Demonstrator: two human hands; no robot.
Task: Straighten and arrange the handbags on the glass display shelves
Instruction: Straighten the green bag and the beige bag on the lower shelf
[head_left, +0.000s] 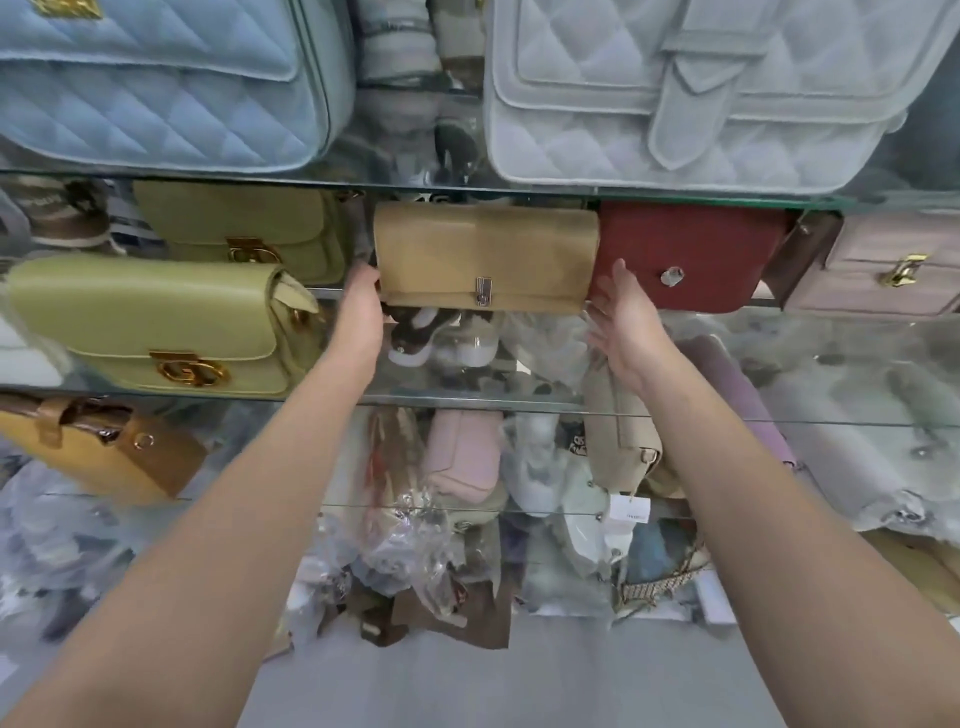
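Note:
A tan suede handbag (483, 254) with a small silver clasp stands on the middle glass shelf (467, 400). My left hand (363, 306) grips its left end, fingers curled behind the bag. My right hand (626, 325) is flat and open at the bag's lower right corner, between it and a dark red handbag (691, 254). Two olive green handbags with gold clasps stand at the left, one in front (150, 322) and one behind (239, 223). A pale pink handbag (883, 270) stands at the far right.
The upper shelf (467, 189) carries a light blue quilted bag (156, 83) and a grey quilted bag (701, 88). Below, a mustard bag (98, 452), a beige bag (618, 436) and several plastic-wrapped bags fill the lower shelves. Grey floor shows at the bottom.

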